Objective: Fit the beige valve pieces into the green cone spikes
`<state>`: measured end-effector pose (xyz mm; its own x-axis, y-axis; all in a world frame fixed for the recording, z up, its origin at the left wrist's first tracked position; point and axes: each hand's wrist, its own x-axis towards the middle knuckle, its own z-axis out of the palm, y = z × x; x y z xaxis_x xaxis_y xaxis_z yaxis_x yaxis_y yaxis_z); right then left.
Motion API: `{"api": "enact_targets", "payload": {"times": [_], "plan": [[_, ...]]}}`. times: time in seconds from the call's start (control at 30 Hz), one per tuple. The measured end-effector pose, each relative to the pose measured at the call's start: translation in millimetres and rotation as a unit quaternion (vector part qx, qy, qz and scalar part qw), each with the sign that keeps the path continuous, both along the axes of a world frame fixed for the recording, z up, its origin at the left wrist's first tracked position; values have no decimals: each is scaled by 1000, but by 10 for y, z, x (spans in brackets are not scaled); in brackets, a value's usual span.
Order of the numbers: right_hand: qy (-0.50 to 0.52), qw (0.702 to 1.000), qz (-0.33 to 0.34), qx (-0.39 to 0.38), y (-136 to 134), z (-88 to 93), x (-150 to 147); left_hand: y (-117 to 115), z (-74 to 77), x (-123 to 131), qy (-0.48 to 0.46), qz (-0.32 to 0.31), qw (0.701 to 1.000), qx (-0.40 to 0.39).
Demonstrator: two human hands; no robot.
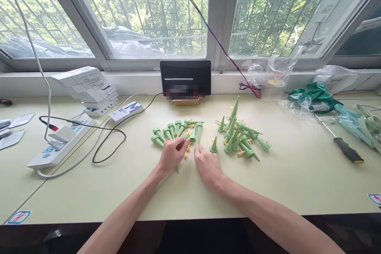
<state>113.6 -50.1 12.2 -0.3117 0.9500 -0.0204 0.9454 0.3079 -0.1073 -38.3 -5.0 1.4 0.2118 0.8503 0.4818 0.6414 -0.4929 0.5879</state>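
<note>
Green cone-shaped pieces lie on the pale table in two groups: a fanned row [168,131] at centre left and a heaped pile [238,137] to the right, with small yellow parts among them. My left hand [173,152] is closed, fingertips pinched at the right end of the row beside a green cone [193,133]; what it grips is too small to make out. Just to the right, my right hand [207,166] is closed on the narrow tip of another green cone [199,129], whose wide end points away from me. A single cone [213,145] stands upright near my right hand.
A tablet [185,78] stands at the back centre. On the left are stacked white boxes [89,87], a power strip [62,143] and loose cables. A screwdriver [347,149] and plastic bags [315,96] lie at the right.
</note>
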Motion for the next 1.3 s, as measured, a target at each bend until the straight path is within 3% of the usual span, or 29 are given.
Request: {"api": "enact_targets", "payload": {"times": [0.4,0.63,0.83,1.03,1.3], "plan": [[52,998,30,14,16,-41,44,19,5,-38,1,5,1000,19],[73,995,35,63,3,-51,28,151,215,43,80,-10,997,0],[126,977,127,118,-9,-145,-4,487,365,316,191,23,979,-67],[151,961,190,133,3,-283,-56,797,331,580,234,42,967,-96],[177,953,222,110,16,-284,-40,896,227,669,272,51,953,-122]]}}
